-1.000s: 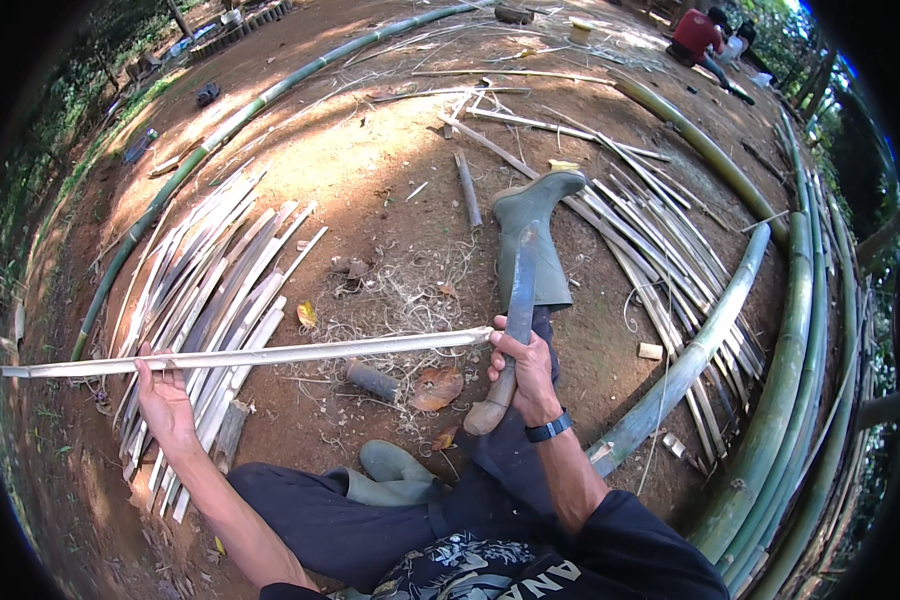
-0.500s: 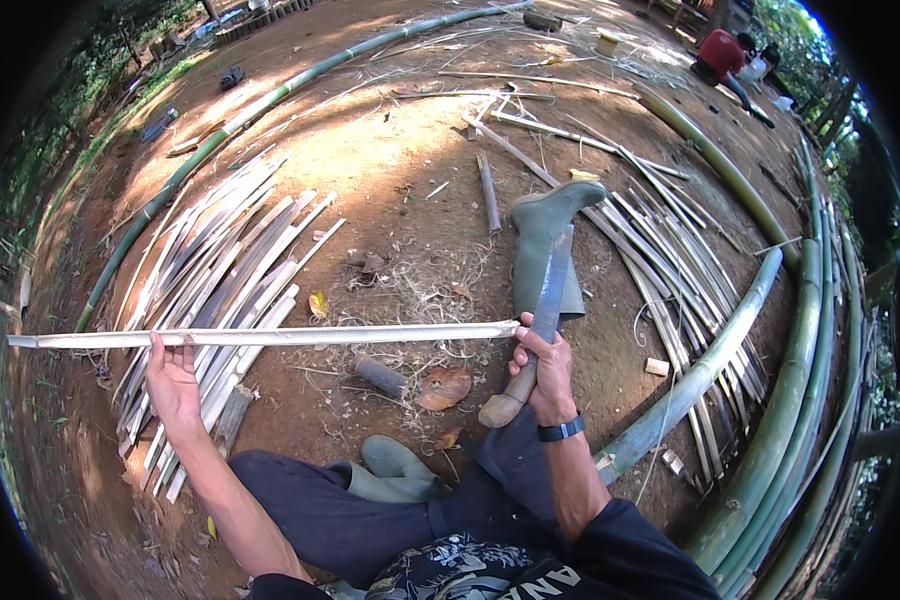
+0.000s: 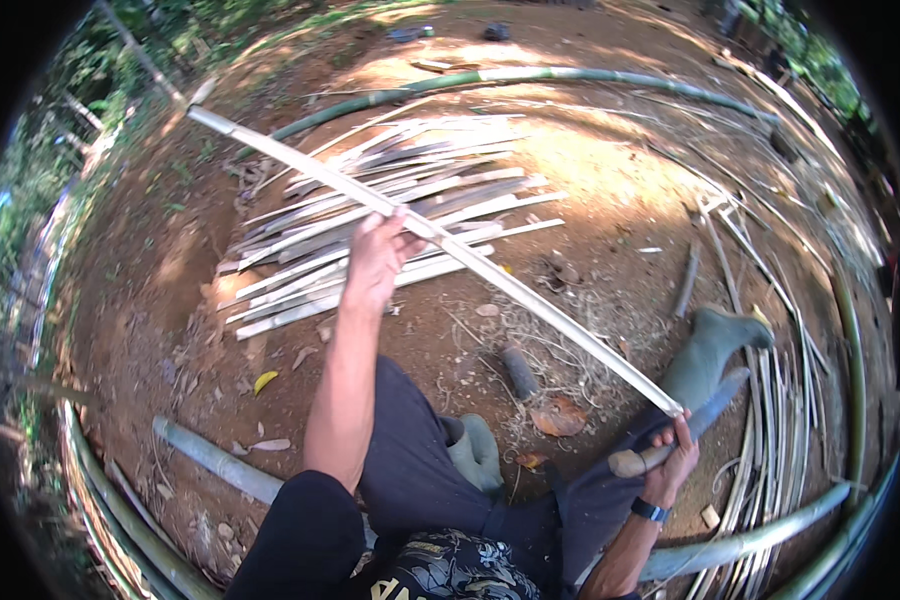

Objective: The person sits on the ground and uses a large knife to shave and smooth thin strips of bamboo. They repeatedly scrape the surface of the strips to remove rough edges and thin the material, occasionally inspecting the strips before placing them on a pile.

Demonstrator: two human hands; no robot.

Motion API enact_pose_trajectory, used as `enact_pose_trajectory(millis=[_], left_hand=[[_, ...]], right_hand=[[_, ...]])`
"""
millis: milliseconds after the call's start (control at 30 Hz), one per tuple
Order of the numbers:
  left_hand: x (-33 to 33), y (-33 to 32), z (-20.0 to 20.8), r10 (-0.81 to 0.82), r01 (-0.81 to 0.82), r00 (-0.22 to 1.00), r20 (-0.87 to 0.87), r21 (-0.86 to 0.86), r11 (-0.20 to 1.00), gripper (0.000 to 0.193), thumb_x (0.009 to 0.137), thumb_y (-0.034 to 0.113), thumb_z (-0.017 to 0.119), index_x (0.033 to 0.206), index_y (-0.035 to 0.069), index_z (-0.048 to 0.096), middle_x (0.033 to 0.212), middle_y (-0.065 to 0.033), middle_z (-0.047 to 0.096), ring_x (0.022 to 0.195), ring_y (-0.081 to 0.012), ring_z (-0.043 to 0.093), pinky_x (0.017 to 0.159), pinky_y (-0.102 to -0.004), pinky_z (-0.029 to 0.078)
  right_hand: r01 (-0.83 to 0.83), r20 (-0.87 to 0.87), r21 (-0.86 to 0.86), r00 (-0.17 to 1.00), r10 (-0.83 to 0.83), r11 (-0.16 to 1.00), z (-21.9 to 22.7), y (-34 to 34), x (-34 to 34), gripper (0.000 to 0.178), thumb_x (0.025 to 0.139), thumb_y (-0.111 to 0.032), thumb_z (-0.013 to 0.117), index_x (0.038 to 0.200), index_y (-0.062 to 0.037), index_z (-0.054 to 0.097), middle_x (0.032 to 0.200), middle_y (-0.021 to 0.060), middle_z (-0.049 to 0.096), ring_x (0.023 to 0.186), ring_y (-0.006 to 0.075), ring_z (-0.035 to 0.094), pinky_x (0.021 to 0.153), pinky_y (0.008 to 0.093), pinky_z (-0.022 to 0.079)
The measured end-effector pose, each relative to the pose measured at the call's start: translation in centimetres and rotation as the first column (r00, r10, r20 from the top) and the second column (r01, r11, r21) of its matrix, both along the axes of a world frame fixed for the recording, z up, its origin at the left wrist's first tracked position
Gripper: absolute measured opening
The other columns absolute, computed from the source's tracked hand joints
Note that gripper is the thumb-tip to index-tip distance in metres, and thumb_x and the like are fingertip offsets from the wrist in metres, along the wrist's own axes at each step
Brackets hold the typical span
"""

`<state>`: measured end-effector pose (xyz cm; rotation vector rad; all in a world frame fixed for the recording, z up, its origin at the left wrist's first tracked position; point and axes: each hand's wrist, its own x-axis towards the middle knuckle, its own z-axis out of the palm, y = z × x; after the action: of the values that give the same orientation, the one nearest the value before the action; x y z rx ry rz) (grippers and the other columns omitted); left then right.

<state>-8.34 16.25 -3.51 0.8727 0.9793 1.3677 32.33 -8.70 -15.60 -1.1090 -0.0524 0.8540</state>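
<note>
Diagonally across the view, one long pale bamboo strip [image 3: 490, 268] is running from the upper left down to the lower right, above the bare dirt ground [image 3: 610, 170]. The left hand [image 3: 375, 262] is closing its grip around the strip near its middle, fingers wrapped over the top. The right hand [image 3: 670, 462] is sitting at the strip's lower end, its grip shut on the pale handle of a large knife [image 3: 682, 430] whose grey blade is lying against the end of the strip. Two hands are at work, with one strip and one knife between them. Beyond the left hand, a pile of split bamboo strips [image 3: 390, 215] is lying spread flat on the ground, too many to count. One green rubber boot [image 3: 710, 350] is stretching out past the knife; a second boot [image 3: 475, 450] is resting between the knees.
</note>
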Motion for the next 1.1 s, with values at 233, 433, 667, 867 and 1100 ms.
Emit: enact_pose_trajectory(millis=[233, 433, 667, 867, 1100], left_hand=[[-1.1, -1.6, -0.7, 0.016, -0.015, 1.0, 0.015, -0.01, 1.0, 0.02, 0.097, 0.018, 0.056, 0.105, 0.0, 0.057, 0.093, -0.0089, 0.065, 0.082, -0.0174, 0.068, 0.068, -0.029, 0.059], [1.8, -1.0, 1.3, 0.053, -0.053, 0.996, -0.077, 0.0, 0.999, 0.034, 0.094, 0.025, 0.06, 0.106, -0.005, 0.052, 0.094, -0.0118, 0.059, 0.08, -0.0198, 0.066, 0.065, -0.0292, 0.062], [-4.2, 1.5, -2.5, 0.174, -0.172, 0.982, 0.077, -0.036, 0.984, 0.022, 0.091, 0.013, 0.065, 0.102, -0.003, 0.056, 0.088, -0.0112, 0.058, 0.085, -0.0241, 0.061, 0.082, -0.0363, 0.055], [-7.8, 5.2, -5.2, -0.083, 0.093, 0.987, 0.138, -0.066, 0.994, 0.023, 0.094, 0.015, 0.059, 0.105, -0.004, 0.055, 0.102, -0.0143, 0.06, 0.1, -0.0212, 0.06, 0.093, -0.0335, 0.05], [-8.7, 4.9, -4.1, -0.207, 0.207, 0.978, 0.011, -0.091, 0.974, 0.03, 0.096, 0.013, 0.053, 0.119, -0.006, 0.057, 0.111, -0.0118, 0.064, 0.107, -0.0189, 0.061, 0.097, -0.0316, 0.05]], right_hand=[[-0.069, 0.043, -0.019, 0.997, 0.07, 0.997, -2.1, -1.6, 0.5, 0.035, 0.091, -0.008, 0.061, 0.123, 0.0027, 0.052, 0.08, 0.0017, 0.055, 0.056, 0.0064, 0.049, 0.045, 0.0214, 0.044], [-0.037, 0.038, -0.011, 0.999, 0.037, 0.999, -0.8, -1.1, 0.3, 0.032, 0.09, -0.007, 0.061, 0.119, 0.0021, 0.054, 0.074, 0.0002, 0.053, 0.054, 0.0067, 0.049, 0.043, 0.0217, 0.043], [-0.084, 0.011, -0.003, 0.996, 0.084, 0.996, 3.2, 1.6, -2.2, 0.039, 0.087, -0.004, 0.065, 0.121, 0.0044, 0.049, 0.074, 0.0019, 0.051, 0.054, 0.0092, 0.05, 0.045, 0.0263, 0.047], [-0.04, -0.027, 0.045, 0.999, 0.041, 0.998, 3.7, -0.2, -1.1, 0.038, 0.086, -0.003, 0.065, 0.119, 0.0048, 0.047, 0.074, 0.002, 0.053, 0.054, 0.009, 0.053, 0.043, 0.0256, 0.048], [-0.024, -0.093, 0.079, 0.995, 0.032, 0.997, 1.7, -0.8, -1.3, 0.038, 0.088, -0.005, 0.062, 0.121, 0.0039, 0.045, 0.082, 0.005, 0.057, 0.058, 0.0087, 0.054, 0.047, 0.0254, 0.049]])
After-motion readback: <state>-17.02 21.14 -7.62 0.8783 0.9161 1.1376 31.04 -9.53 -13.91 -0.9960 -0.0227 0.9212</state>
